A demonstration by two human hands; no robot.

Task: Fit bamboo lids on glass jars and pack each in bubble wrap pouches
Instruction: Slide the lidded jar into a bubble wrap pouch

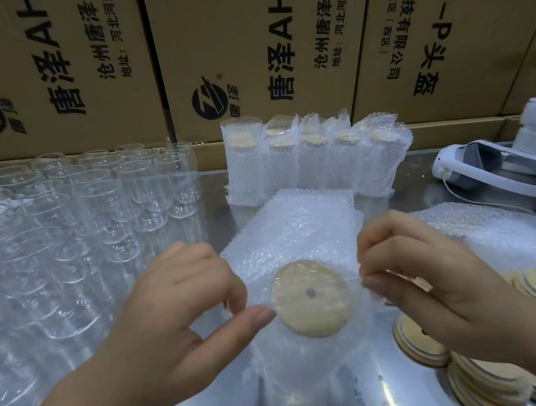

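A glass jar with a round bamboo lid (pixel 310 297) stands upright inside a bubble wrap pouch (pixel 308 350) near the table's front. My left hand (pixel 185 310) pinches the pouch's mouth on the left side of the lid. My right hand (pixel 412 270) pinches the mouth on the right side. Behind the jar lies a flat stack of unused pouches (pixel 298 222). Several bare glass jars (pixel 95 204) crowd the left of the table. Loose bamboo lids (pixel 476 376) are piled at the front right.
Several wrapped, lidded jars (pixel 315 158) stand in rows at the back centre. Printed cardboard boxes (pixel 243 46) wall off the rear. A white headset (pixel 501 165) lies at the right, with more bubble wrap (pixel 508 237) below it. The table (pixel 212 188) is shiny metal.
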